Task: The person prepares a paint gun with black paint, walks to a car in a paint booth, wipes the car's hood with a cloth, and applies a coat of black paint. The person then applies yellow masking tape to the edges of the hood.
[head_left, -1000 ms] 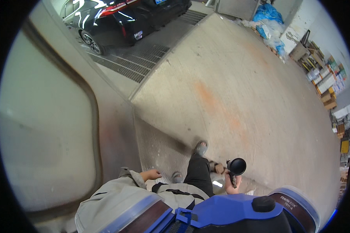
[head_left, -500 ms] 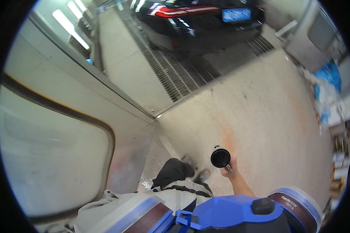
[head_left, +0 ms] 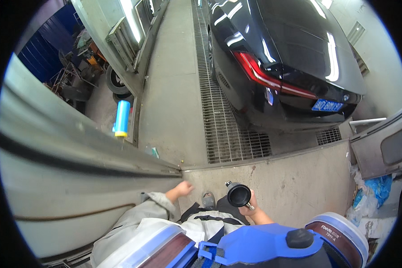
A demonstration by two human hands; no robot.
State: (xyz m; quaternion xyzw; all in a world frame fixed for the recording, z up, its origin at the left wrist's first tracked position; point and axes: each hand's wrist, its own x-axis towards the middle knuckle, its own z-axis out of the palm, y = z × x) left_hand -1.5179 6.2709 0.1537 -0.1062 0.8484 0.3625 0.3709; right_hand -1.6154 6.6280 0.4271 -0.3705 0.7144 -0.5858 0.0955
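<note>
You had floor (head_left: 301, 178) room rightward, short of one black sedan (head_left: 299, 49). Your left grip (head_left: 182, 189), closure unclear, hung near one grey door (head_left: 98, 190) edge; your right grip (head_left: 250, 205) clasped one spray gun (head_left: 239, 195) before you.

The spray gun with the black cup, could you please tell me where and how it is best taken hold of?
Probably take the spray gun by its handle, from the person's right, where the right hand grips it: the wide round cup crowds the top, and the metal tip juts forward-left, away from that side.
</note>
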